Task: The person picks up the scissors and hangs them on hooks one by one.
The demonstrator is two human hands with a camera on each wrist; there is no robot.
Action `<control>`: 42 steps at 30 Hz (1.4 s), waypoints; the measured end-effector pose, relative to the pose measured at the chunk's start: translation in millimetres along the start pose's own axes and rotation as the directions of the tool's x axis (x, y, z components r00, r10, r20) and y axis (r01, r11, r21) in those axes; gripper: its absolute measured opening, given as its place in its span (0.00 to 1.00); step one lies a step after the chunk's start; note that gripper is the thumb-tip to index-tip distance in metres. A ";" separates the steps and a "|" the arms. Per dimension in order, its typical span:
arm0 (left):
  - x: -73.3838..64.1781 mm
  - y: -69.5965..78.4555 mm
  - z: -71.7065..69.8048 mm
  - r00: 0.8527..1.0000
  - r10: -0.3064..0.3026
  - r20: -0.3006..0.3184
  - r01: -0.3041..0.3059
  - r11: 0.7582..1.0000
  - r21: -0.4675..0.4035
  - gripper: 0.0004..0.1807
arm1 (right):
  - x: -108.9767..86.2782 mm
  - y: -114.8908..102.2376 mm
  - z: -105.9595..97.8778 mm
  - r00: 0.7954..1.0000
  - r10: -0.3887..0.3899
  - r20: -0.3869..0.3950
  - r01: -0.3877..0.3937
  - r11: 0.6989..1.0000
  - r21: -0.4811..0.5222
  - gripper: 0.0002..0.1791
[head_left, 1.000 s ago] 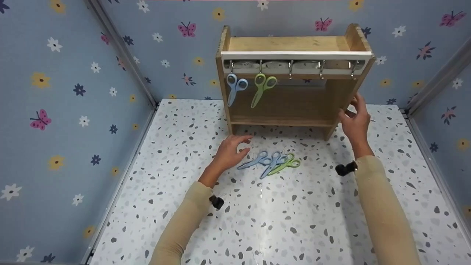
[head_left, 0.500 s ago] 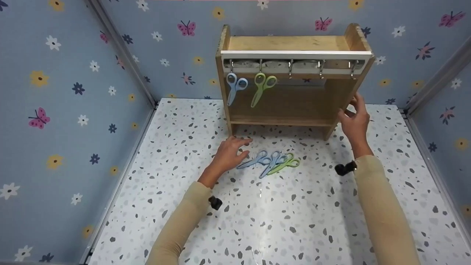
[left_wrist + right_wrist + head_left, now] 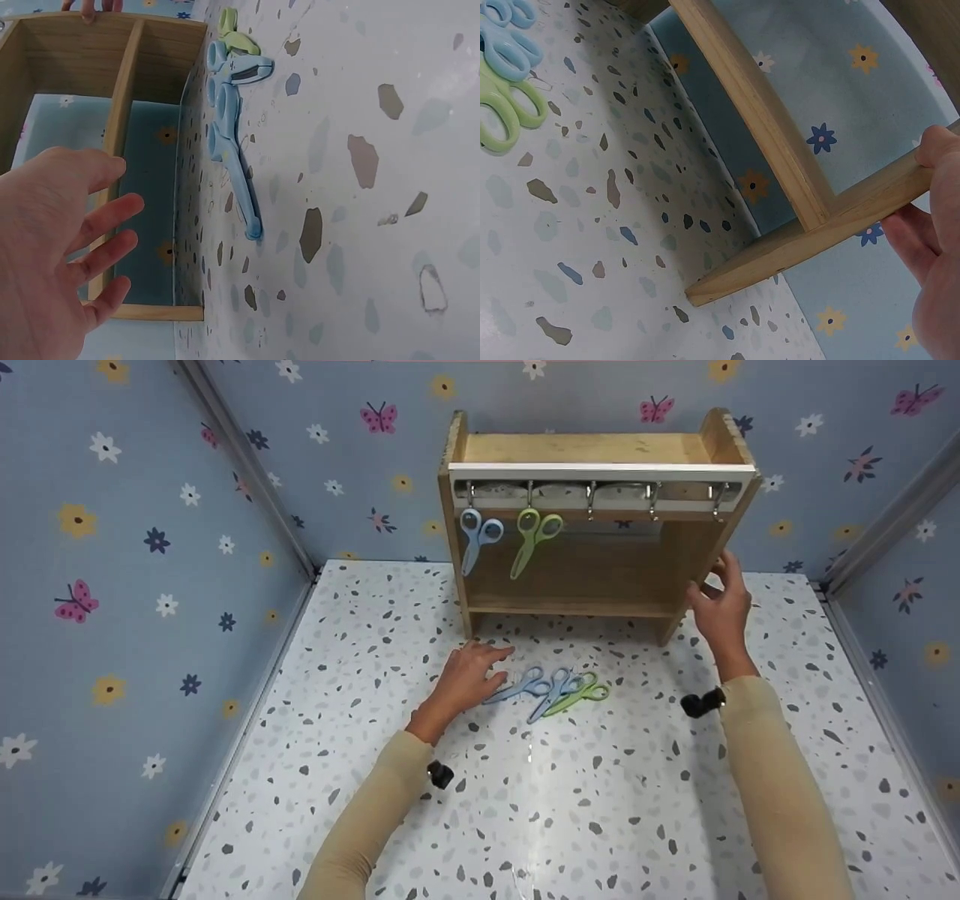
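Standing near the back edge of the counter (image 3: 600, 825), a wooden rack (image 3: 570, 607) has its right edge gripped by the right hand (image 3: 721, 607). The left hand (image 3: 466, 679), fingers relaxed and spread, hovers near three scissors (image 3: 553, 691) off the rack's front edge; a blue pair (image 3: 472, 544) and green pair (image 3: 529, 544) hang upper left.

The head view looks forward and down from above; both wrist views, close and tilted, share lying scissors (image 3: 553, 694) and wooden rack (image 3: 600, 574)

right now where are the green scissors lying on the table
In the head view, the green scissors lie in front of the wooden shelf, just right of the nearest blue pair.
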State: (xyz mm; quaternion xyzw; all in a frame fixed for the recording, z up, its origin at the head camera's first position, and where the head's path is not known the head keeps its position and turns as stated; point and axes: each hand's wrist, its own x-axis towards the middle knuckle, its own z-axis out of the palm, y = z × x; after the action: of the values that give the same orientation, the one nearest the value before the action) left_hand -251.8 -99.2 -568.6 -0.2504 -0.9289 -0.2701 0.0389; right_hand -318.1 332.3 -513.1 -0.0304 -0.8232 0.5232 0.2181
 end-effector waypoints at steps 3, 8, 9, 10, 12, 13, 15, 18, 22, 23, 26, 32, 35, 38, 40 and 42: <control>-0.2 -0.9 2.5 0.999 -0.032 0.027 0.032 0.999 0.012 0.24 | 0.6 -0.1 0.2 1.000 0.000 -0.004 0.000 1.000 -0.001 0.40; -0.4 -2.4 6.0 0.998 -0.043 0.038 0.042 0.999 0.027 0.24 | 1.4 0.1 0.9 1.000 0.013 -0.003 -0.013 1.000 -0.008 0.41; -0.4 -2.8 6.9 0.998 -0.044 0.039 0.043 0.999 0.026 0.24 | 1.5 0.0 1.1 1.000 0.017 -0.003 -0.017 1.000 -0.006 0.41; -0.3 -3.1 7.6 0.998 -0.046 0.041 0.045 0.999 0.027 0.24 | 1.8 0.2 1.3 1.000 0.020 -0.004 -0.020 1.000 -0.008 0.41; 0.2 -3.8 9.4 0.997 -0.055 0.051 0.053 0.998 0.029 0.24 | 2.2 0.1 1.6 1.000 0.026 -0.006 -0.026 1.000 -0.011 0.41; 0.3 -4.1 10.1 0.996 -0.060 0.058 0.058 0.998 0.033 0.24 | 2.4 0.3 1.8 1.000 0.030 -0.006 -0.030 0.999 -0.013 0.41; 0.4 -4.8 12.0 0.996 -0.063 0.063 0.060 0.997 0.051 0.23 | 2.6 0.0 2.1 0.999 0.039 -0.007 -0.039 0.999 -0.016 0.41; 0.2 -5.3 14.0 0.996 -0.057 0.070 0.051 0.995 0.086 0.23 | 2.3 0.3 1.8 0.999 0.038 -0.009 -0.038 0.999 -0.019 0.41; -1.2 -4.1 15.1 0.993 -0.067 0.093 0.057 0.992 0.114 0.23 | 0.1 0.2 0.6 1.000 0.009 -0.005 -0.009 1.000 -0.007 0.40; -1.7 -3.8 15.4 0.992 -0.073 0.101 0.061 0.991 0.117 0.23 | -0.5 0.1 0.3 1.000 0.001 -0.004 -0.001 1.000 -0.004 0.40; -3.4 -2.9 16.7 0.987 -0.095 0.130 0.078 0.988 0.135 0.23 | -1.5 -0.1 -0.4 1.000 -0.017 -0.001 0.017 1.000 -0.002 0.40; -5.2 -3.5 21.2 0.983 -0.099 0.155 0.076 0.986 0.150 0.22 | -1.2 -1.1 -1.1 1.000 -0.029 -0.008 0.029 1.000 -0.003 0.40; -6.0 -4.2 23.7 0.982 -0.098 0.163 0.073 0.985 0.154 0.21 | -0.6 -1.1 -0.9 1.000 -0.025 -0.006 0.025 1.000 -0.003 0.40; -7.0 -4.6 26.1 0.980 -0.099 0.173 0.072 0.985 0.157 0.21 | 0.1 -1.2 0.0 1.000 -0.007 -0.002 0.007 1.000 -0.005 0.41; -7.3 -4.8 28.0 0.978 -0.101 0.182 0.071 0.984 0.161 0.20 | 0.7 -1.3 0.9 1.000 0.006 -0.002 -0.006 1.000 -0.008 0.41; -7.6 -6.4 30.1 0.979 -0.092 0.182 0.064 0.986 0.152 0.20 | 1.2 -1.0 1.4 1.000 0.013 -0.003 -0.013 1.000 -0.009 0.41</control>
State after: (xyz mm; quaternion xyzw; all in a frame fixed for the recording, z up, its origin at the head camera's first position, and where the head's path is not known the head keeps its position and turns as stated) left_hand -246.4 -91.5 -598.9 -0.2347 -0.9547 -0.1780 -0.0415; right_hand -319.6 331.0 -512.3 -0.0378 -0.8251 0.5207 0.2158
